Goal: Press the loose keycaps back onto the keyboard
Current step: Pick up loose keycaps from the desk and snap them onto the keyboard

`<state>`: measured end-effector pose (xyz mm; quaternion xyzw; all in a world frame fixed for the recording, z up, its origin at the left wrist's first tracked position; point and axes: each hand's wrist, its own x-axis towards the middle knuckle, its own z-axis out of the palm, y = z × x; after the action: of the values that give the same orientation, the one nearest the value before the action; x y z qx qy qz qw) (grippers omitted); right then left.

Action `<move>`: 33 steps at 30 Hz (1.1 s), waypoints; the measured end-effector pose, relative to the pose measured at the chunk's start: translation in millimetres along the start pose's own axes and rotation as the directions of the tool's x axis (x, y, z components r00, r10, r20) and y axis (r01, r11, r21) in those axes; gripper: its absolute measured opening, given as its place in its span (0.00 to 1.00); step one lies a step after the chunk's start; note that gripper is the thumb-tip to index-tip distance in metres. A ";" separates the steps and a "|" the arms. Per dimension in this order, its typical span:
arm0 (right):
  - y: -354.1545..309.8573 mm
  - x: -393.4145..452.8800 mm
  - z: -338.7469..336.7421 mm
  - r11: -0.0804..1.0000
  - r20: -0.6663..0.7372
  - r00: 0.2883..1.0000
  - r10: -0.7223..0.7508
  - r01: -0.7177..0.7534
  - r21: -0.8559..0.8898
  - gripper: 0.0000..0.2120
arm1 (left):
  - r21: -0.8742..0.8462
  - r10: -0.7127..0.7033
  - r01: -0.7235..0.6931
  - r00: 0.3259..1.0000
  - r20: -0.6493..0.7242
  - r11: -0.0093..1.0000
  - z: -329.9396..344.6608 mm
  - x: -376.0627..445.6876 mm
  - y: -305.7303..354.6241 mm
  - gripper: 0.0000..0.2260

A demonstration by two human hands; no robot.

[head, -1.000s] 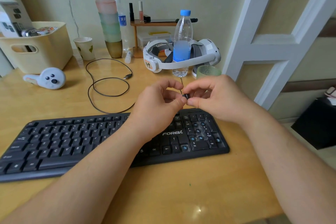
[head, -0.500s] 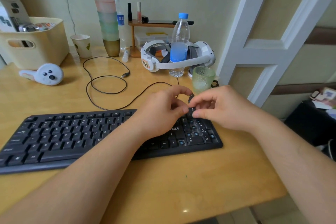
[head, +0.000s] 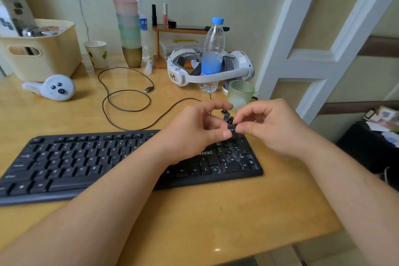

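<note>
Keyboard (head: 90,164) is lying across the desk (head: 216,218), w/ several numpad sockets showing bare blue stems, so approx. half the job looks left. Left hand (head: 194,134) & right hand (head: 272,129) are both pinching one keycap (head: 232,130) above the numpad. More loose keycaps (head: 226,115) are sitting just behind.

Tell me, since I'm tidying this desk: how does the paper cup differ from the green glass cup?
The paper cup is opaque white with green leaf prints; the green glass cup is see-through and bumpy-textured. The paper cup stands far back near the cream basket; the glass cup stands just beyond the hands, by the keyboard's right end. The paper cup tapers plainly; the glass cup looks squatter. Both stand upright on the desk.
</note>
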<state>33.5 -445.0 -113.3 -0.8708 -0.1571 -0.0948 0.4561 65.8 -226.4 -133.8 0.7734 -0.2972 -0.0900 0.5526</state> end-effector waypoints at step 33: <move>-4.3 -2.2 2.9 0.974 0.102 0.994 -0.048 0.069 -0.214 0.20 | 0.099 0.016 -0.012 0.999 -0.034 0.995 1.5 0.9 -1.4 0.26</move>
<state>30.0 -440.7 -112.3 -0.9139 -0.1932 -0.0829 0.3472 66.3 -227.8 -135.4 0.7991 -0.2971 -0.0578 0.5195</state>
